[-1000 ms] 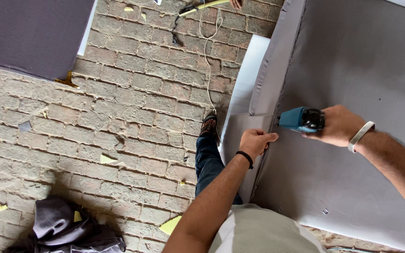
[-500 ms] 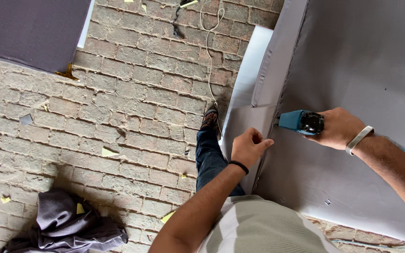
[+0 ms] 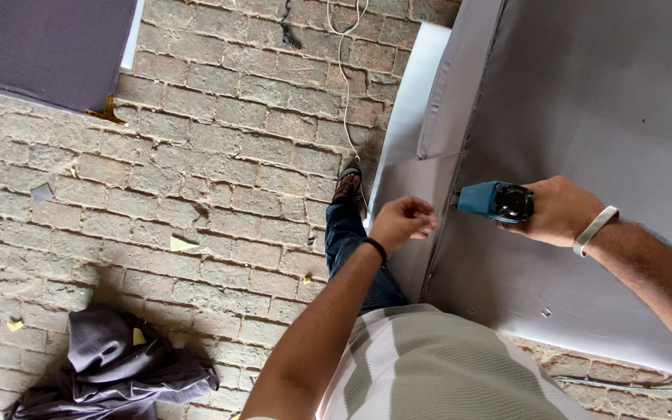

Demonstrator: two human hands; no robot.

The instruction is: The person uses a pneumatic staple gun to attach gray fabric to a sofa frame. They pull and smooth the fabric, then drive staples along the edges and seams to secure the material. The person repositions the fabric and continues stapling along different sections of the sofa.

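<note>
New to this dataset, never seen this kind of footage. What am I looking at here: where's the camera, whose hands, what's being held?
There is no machine here. One camera sits on a person's head and looks down, so you see their own arms, a striped shirt, a jeans leg and a shoe above a brick floor.

The right hand grips a blue power tool, its nose pressed to the edge of a large grey fabric-covered panel. It looks like a staple gun, though I cannot be sure. The left hand pinches the grey fabric flap beside that edge.

On the bricks lie a crumpled grey cloth, small yellow scraps and a thin cord. Another dark panel shows at the top left corner.
</note>
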